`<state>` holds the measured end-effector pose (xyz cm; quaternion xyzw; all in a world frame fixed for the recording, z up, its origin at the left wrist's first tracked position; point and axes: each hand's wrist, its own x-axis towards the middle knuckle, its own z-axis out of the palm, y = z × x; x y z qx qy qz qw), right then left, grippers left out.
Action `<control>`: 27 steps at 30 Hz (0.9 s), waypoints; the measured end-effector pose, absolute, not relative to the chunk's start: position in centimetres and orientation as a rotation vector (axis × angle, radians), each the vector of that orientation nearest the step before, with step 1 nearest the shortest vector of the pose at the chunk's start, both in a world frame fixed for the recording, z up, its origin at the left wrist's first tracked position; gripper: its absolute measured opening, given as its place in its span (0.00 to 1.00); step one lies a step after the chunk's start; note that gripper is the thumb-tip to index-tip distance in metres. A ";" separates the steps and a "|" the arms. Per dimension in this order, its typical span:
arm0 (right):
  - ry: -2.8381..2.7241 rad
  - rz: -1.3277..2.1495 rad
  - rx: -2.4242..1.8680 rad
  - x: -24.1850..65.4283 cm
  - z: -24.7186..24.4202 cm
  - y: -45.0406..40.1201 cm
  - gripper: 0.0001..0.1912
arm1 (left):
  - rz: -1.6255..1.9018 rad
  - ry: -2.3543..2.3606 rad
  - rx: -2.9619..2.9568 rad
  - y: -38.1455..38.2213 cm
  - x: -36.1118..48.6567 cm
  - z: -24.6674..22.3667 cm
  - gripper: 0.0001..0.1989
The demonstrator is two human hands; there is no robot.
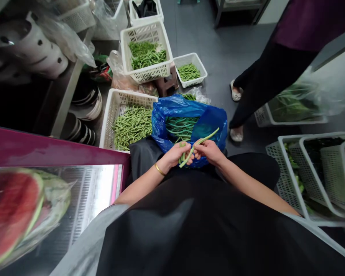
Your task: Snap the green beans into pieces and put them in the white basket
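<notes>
My left hand (176, 154), with a gold bangle at the wrist, is closed on short pieces of green bean (183, 158). My right hand (209, 150) pinches a long green bean (209, 135), whose far end points up and right. Both hands meet over the near rim of an open blue plastic bag (172, 105). Long whole beans (182, 126) lie inside that bag. Left of it stands a white basket (106, 130) holding many short bean pieces (135, 124). The fingertips partly hide where the bean is gripped.
Farther off are a white basket of greens (146, 73) and a small white basket (192, 82) of beans. A person in dark trousers (264, 76) stands at the right. White crates (287, 180) are at my right; a cut watermelon (14, 211) lies at my left.
</notes>
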<state>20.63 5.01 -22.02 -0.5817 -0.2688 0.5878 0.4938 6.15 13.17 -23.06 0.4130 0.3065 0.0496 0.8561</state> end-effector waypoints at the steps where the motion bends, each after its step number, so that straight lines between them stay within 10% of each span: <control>1: -0.713 1.452 -1.418 20.9 -21.9 5.0 0.21 | 0.060 0.593 0.936 13.1 5.9 -22.6 0.20; 7: -1.037 2.080 -1.210 21.8 -20.3 3.7 0.17 | -0.302 0.283 1.437 15.1 4.7 -20.2 0.15; 12: -1.040 2.246 -0.950 20.5 -20.6 3.7 0.17 | 0.056 0.588 1.416 16.5 5.3 -20.7 0.14; 18: -1.458 1.877 -1.453 18.3 -21.7 5.4 0.16 | 0.237 0.688 1.282 14.6 5.8 -21.0 0.16; 22: -2.015 0.886 -2.042 19.8 -19.3 4.8 0.13 | 0.016 0.626 1.418 15.0 5.0 -20.1 0.17; 27: -2.424 0.711 -1.727 21.9 -17.5 3.7 0.13 | -0.262 0.394 1.463 15.4 4.6 -19.5 0.18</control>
